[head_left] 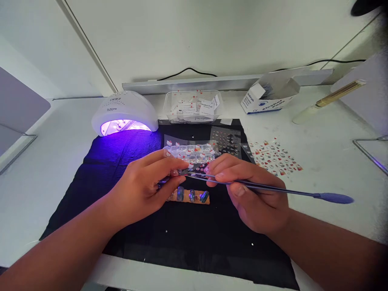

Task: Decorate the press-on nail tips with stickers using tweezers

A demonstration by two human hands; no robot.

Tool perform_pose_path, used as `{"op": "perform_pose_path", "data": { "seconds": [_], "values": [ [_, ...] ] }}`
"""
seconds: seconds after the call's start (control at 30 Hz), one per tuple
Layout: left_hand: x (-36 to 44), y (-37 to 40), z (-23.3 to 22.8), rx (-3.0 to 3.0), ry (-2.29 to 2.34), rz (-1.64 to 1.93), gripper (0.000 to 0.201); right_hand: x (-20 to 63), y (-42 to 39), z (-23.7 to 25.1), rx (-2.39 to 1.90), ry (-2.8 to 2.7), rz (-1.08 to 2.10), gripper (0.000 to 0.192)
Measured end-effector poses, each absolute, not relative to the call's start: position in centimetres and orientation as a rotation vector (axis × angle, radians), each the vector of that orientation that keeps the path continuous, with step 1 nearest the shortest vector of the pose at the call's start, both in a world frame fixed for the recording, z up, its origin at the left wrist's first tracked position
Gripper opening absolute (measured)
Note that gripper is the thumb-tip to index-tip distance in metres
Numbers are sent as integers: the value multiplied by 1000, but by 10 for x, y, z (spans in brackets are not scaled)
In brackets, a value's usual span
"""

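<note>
My left hand pinches a small dark press-on nail between thumb and fingertips; part of the nail is covered by the fingers. From the right, my right hand grips thin metal tweezers, which have a blue brush-like end. Their points reach to the nail in my left hand. Whether anything tiny sits between the points, I cannot tell. Just below lies a tan strip bearing several shiny blue-green press-on nails. Behind my fingers, a clear compartment case with small decorations is partly hidden.
A glowing nail lamp stands at the back left on the black cloth's edge. Behind the cloth are a clear tub of alcohol pad packets and an opened box. Sticker sheets and a brush-like stick lie right.
</note>
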State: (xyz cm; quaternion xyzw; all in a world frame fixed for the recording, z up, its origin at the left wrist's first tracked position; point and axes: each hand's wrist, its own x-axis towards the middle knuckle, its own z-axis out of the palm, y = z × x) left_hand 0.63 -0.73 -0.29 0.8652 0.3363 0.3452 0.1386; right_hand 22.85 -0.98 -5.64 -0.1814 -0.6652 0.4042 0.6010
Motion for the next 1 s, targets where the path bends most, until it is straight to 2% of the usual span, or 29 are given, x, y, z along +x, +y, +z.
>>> {"op": "perform_pose_path", "data": {
  "seconds": [1.0],
  "values": [
    [7,-8,-1,2525,964,990,13,228,-9,-57,-429,-1531,971,22]
  ]
}}
